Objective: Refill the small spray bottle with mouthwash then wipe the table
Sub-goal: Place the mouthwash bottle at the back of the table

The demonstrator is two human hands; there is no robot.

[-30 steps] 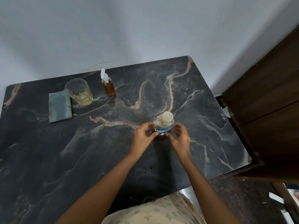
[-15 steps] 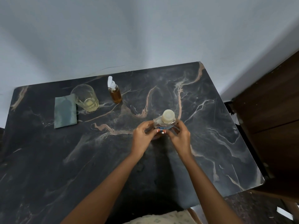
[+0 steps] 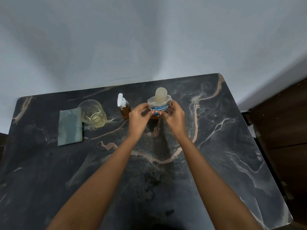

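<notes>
Both hands: left hand (image 3: 138, 117) and right hand (image 3: 174, 117) grip mouthwash bottle (image 3: 159, 105) | small spray bottle (image 3: 124, 107) just left | dark marble table (image 3: 224, 146)

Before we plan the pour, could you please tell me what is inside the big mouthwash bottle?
Only amber liquid shows at the bottom of the mouthwash bottle, below the label; its pale cap is on. The label, left hand and right hand hide the level.

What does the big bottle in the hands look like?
The bottle is clear plastic with a pale round cap, a blue-and-white label and brownish liquid low inside. It is upright over the dark table, beside a small spray bottle. The left hand and right hand pinch its sides.
</notes>
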